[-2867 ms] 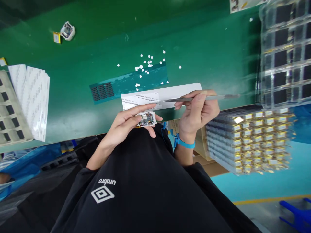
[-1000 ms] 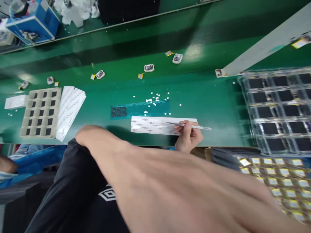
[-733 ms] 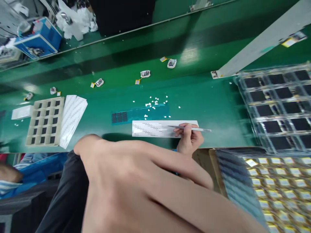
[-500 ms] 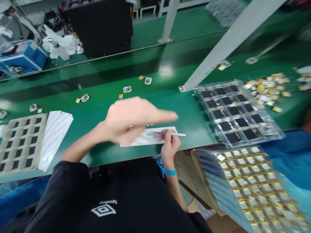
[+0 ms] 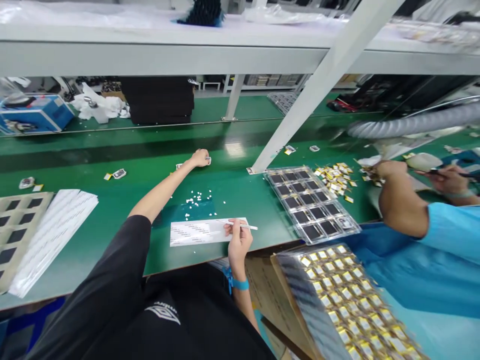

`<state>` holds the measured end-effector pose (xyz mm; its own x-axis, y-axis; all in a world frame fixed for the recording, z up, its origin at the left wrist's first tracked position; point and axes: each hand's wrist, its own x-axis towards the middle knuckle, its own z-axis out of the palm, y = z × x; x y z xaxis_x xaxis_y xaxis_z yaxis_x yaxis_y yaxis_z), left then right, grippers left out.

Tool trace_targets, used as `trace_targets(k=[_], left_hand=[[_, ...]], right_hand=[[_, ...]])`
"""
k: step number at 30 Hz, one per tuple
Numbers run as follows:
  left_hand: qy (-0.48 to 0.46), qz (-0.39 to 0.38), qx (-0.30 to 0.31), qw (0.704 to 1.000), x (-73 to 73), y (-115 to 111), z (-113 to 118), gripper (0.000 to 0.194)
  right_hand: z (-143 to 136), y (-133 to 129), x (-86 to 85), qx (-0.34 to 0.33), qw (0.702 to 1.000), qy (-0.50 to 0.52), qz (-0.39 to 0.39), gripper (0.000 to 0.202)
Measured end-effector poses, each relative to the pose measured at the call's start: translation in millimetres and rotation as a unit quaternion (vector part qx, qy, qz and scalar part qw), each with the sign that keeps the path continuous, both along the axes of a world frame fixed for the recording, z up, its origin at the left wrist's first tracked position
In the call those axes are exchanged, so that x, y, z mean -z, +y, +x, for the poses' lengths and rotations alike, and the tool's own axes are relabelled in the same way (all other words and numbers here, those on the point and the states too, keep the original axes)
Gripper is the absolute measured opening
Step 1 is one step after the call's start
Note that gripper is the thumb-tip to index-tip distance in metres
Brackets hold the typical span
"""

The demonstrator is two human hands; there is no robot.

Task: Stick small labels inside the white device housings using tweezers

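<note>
Measured from the printed white liner sheet (image 5: 191, 233), the left hand (image 5: 200, 158) is resting at 12 o'clock on the far side of the green bench (image 5: 273, 212), its fingers curling at a small white device housing (image 5: 209, 160); I cannot tell whether they are clamping it, since the hand is hiding most of the part. The right hand (image 5: 240, 241) is closing on metal tweezers (image 5: 248, 227) at the sheet's 3 o'clock end, their tip pointing to 9 over the paper. The left forearm is standing in the way, covering part of a second device housing (image 5: 179, 166) and much of the blue-green film (image 5: 198, 210). White dot stickers (image 5: 194, 200) are lying scattered at 12, just beyond the sheet. At 1 o'clock a slanting grey post (image 5: 288, 120) is rising between the left hand and a clear tray of black pads (image 5: 285, 190). Loose yellow battery cells (image 5: 336, 179) are heaping up at 2, near a co-worker's hand (image 5: 390, 169). Stacked battery trays (image 5: 348, 295) are sitting at 4, and fanned white strips (image 5: 56, 239) are lying at 9, overlapping a beige compartment tray (image 5: 40, 206)
</note>
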<state>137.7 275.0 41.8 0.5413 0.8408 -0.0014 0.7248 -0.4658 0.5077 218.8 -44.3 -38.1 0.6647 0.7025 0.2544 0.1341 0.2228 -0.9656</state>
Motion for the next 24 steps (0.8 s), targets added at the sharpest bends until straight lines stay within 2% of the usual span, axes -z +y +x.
trace_targets(k=[4,7,10,14,16,17,19,21,24], left_hand=[[-0.029,-0.051,-0.073,0.996,-4.6,-13.1,-20.1,0.04],[-0.107,-0.047,-0.114,0.987,-9.6,-42.2,-48.5,0.037],[-0.199,-0.063,-0.128,0.97,-13.9,-91.2,-81.0,0.042],[-0.297,-0.133,-0.107,0.94,-19.3,-178.3,-119.9,0.027],[-0.402,-0.181,-0.081,0.894,-22.4,-223.0,-132.4,0.034],[-0.438,-0.198,-0.078,0.873,-23.5,-243.3,-136.3,0.042],[-0.483,-0.203,-0.097,0.846,-23.5,-277.5,-139.7,0.045],[-0.502,-0.182,-0.128,0.836,-19.3,-302.2,-140.0,0.034],[-0.508,-0.152,-0.182,0.828,-7.1,-323.6,-139.4,0.021]], right_hand=[[-0.6,-2.7,-1.3,0.032,0.999,-0.007,0.008,0.06],[-1.5,-10.0,-13.6,0.049,0.998,-0.02,0.03,0.063],[-4.2,-20.5,-35.9,0.025,0.997,-0.056,0.053,0.058],[-15.5,-27.2,-66.3,-0.034,0.991,-0.123,0.048,0.041],[-25.9,-24.1,-76.9,-0.058,0.973,-0.217,0.06,0.031],[-31.8,-21.3,-80.5,-0.069,0.963,-0.253,0.065,0.021],[-43.5,-15.1,-84.4,-0.114,0.943,-0.305,0.073,0.032],[-53.2,-10.3,-84.1,-0.154,0.923,-0.343,0.076,0.033],[-62.1,-9.2,-78.1,-0.185,0.906,-0.374,0.075,0.012]])
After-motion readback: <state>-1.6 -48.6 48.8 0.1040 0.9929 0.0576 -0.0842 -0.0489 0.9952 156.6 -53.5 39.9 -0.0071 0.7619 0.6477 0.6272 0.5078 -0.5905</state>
